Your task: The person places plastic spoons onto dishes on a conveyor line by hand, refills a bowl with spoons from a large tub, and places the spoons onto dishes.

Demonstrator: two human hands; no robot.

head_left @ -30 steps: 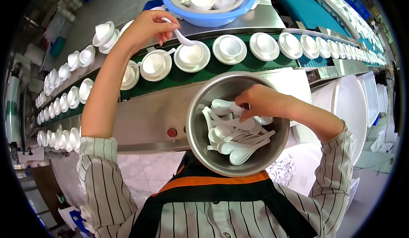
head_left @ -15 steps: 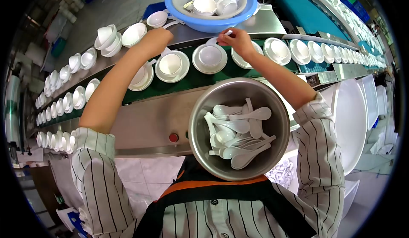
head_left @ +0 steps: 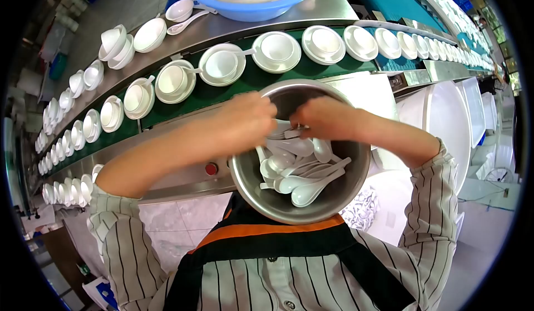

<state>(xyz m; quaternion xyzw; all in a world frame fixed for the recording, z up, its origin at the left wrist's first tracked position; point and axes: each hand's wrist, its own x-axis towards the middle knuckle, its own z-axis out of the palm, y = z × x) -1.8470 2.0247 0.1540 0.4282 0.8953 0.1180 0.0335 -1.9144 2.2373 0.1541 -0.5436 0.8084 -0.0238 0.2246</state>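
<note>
A steel bowl [head_left: 245,195] holds many white spoons [head_left: 303,183]. Over its left rim is my left hand [head_left: 250,121], blurred, its fingers curled down and mostly hidden. My right hand [head_left: 322,121] reaches inside the bowl from the right, its fingers pinched at the handles of white spoons near the back of the pile. Beyond the bowl, a green belt [head_left: 250,80] carries white cups on saucers in a row. A spoon handle sticks out to the right of the cup [head_left: 221,65] on one saucer.
A blue basin [head_left: 256,11] with white bowls inside stands on the steel ledge behind the belt. One loose spoon [head_left: 188,23] and stacked bowls [head_left: 113,43] are on that ledge. A red button [head_left: 211,169] is on the panel left of the steel bowl.
Both hands have come back from the cups on the belt to the steel bowl. The row of cups has shifted left in view, and spoons now lie beside more of the cups.
</note>
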